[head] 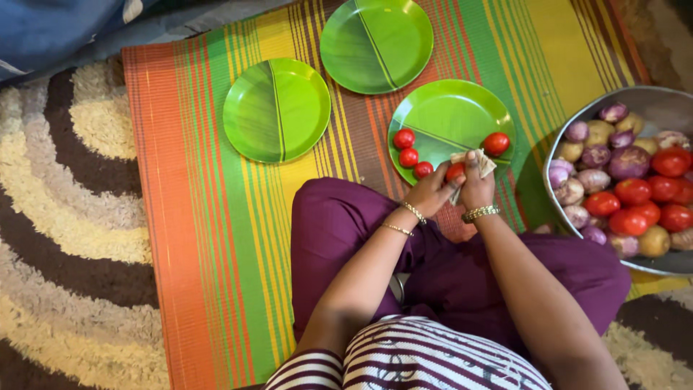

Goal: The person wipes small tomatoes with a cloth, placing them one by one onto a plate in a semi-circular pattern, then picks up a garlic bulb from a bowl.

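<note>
tomato (455, 172), red, held between left hand (432, 193) and right hand (476, 186) over near rim of green plate (451, 115); right fingers also clasp a pale cloth (485, 163). four tomatoes lie on plate. metal bowl (653, 105) of vegetables at right.

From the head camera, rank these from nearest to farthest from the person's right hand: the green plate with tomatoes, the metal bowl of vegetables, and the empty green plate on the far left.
1. Green plate with tomatoes: directly under and ahead of the right hand.
2. Metal bowl of vegetables: off to the right.
3. Empty green plate on the far left: across the striped mat.
</note>
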